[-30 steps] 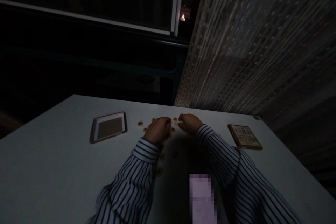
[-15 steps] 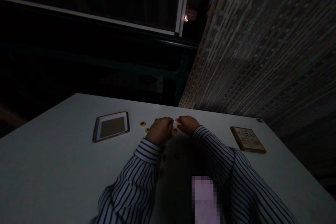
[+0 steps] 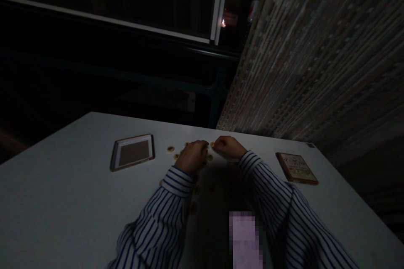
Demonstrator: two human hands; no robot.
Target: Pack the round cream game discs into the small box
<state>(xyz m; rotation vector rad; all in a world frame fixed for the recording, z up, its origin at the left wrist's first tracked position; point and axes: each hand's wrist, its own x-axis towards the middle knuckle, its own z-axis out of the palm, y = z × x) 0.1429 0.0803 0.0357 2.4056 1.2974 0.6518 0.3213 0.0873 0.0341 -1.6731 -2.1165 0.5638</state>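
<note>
Several round, pale wooden xiangqi pieces with dark characters lie loosely around my hands on the white table. My left hand [image 3: 193, 155] rests low over the cluster, its fingers curled together and pointing right; anything under them is hidden. With bent fingers, my right hand [image 3: 229, 147] pinches at the edge of a xiangqi piece [image 3: 212, 144] near the far side of the table. Between the hands lies another xiangqi piece [image 3: 210, 157]. To the left of my left hand are a separate piece [image 3: 171, 149] and a partly covered piece [image 3: 176, 157].
An open shallow tray-like box half [image 3: 115, 155] lies at the left on the white table [image 3: 63, 185]. A flat box with a printed lid [image 3: 298, 168] lies at the right. A strand curtain [image 3: 284, 50] hangs behind the right side. The scene is dim.
My right hand and forearm have shifted slightly right, with the fingers now by a piece near the far edge. My left hand has stayed almost in place.
</note>
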